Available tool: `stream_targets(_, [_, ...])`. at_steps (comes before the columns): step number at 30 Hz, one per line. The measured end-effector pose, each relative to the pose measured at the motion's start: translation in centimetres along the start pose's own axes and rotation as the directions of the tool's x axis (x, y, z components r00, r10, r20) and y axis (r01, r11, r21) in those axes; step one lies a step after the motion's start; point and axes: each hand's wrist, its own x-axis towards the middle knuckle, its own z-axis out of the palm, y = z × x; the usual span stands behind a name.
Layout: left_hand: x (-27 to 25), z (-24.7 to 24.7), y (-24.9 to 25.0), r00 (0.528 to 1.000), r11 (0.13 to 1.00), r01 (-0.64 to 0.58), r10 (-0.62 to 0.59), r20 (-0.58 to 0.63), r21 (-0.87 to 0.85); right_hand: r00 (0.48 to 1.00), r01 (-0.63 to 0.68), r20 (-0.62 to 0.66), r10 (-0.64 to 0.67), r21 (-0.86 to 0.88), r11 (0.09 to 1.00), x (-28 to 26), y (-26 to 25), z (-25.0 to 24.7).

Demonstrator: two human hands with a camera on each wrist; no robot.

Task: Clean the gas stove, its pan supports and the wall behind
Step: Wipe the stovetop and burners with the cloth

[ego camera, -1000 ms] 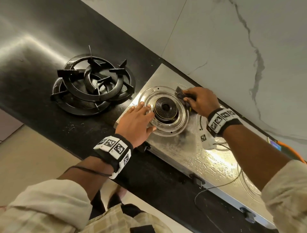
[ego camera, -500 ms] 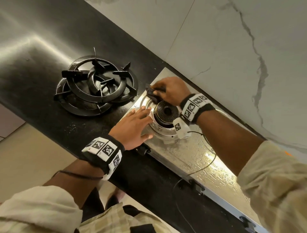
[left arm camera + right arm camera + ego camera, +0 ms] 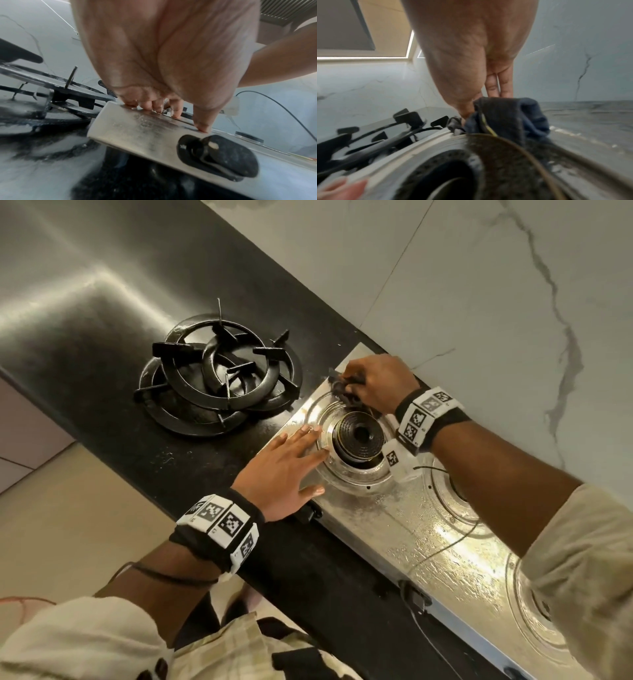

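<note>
Behind the stove rose a pale grey marble-look tiled wall (image 3: 479,285), and below it ran the glossy black stone surface (image 3: 102,313) that carried everything. You had the black cast-iron pan supports (image 3: 219,371) lifted off and stacked on that surface, just beside the stainless-steel gas stove (image 3: 421,529), so the stove top was bare for wiping.

Your left hand (image 3: 284,470) lay flat with straight fingers on the stove's near corner, steadying it. Your right hand (image 3: 376,381) gripped a crumpled dark blue cloth (image 3: 508,115) and pressed it on the stove top beyond the round black burner head (image 3: 359,436), towards the far left corner.

By my reading, you were part-way through the stove top: the middle looked wet and streaked. Whether the pan supports had been cleaned I could not tell, and the wall showed no sign of wiping.

No brand or readable writing showed; a white mark beside the black control knob (image 3: 221,155) was too blurred to make out.
</note>
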Motion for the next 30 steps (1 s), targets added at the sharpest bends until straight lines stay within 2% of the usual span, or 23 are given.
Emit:
stream_targets(5, [-0.9, 0.4, 0.1, 0.999, 0.999, 0.032, -0.033, -0.034, -0.030, 0.985, 0.158, 0.070, -0.157, -0.012, 0.987, -1.4, -3.7, 1.6])
stream_targets(9, [-1.2, 0.1, -0.3, 0.995, 0.997, 0.046, -0.051, -0.080, -0.061, 0.960, 0.278, 0.052, -0.275, -0.062, 0.959, -2.6, -5.4, 2.4])
stream_targets(13, [-1.1, -0.5, 0.0, 0.994, 0.995, 0.079, -0.083, -0.066, -0.059, 0.964, 0.265, 0.022, -0.264, -0.036, 0.964, -2.8, -5.7, 1.8])
stream_targets(16, [-1.5, -0.8, 0.2, 0.987, 0.989, 0.102, -0.115, -0.111, -0.109, 0.971, 0.238, 0.016, -0.238, 0.008, 0.971, -3.1, -5.9, 1.9])
stream_targets(18, [-2.1, -0.9, 0.4, 0.966, 0.978, 0.146, -0.173, -0.192, -0.149, 0.964, 0.263, 0.016, -0.264, 0.028, 0.964, -3.7, -6.6, 2.0])
stream_targets(20, [-2.7, -0.9, 0.7, 0.910, 0.945, 0.233, -0.295, -0.292, -0.228, 0.951, 0.308, 0.016, -0.309, 0.028, 0.951, -4.4, -7.4, 2.2])
stream_targets(23, [-2.8, -1.0, 0.8, 0.830, 0.868, 0.345, -0.460, -0.317, -0.357, 0.931, 0.364, 0.013, -0.364, -0.005, 0.931, -5.6, -8.2, 2.6])
stream_targets(26, [-2.5, -0.8, 0.0, 0.820, 0.840, 0.397, -0.505, -0.268, -0.369, 0.921, 0.388, 0.009, -0.389, 0.019, 0.921, -7.2, -9.0, 2.9])
stream_targets(30, [-2.2, -0.4, -1.0, 0.843, 0.849, 0.379, -0.481, -0.241, -0.368, 0.913, 0.405, -0.072, -0.401, 0.054, 0.913, -10.7, -10.7, 4.1])
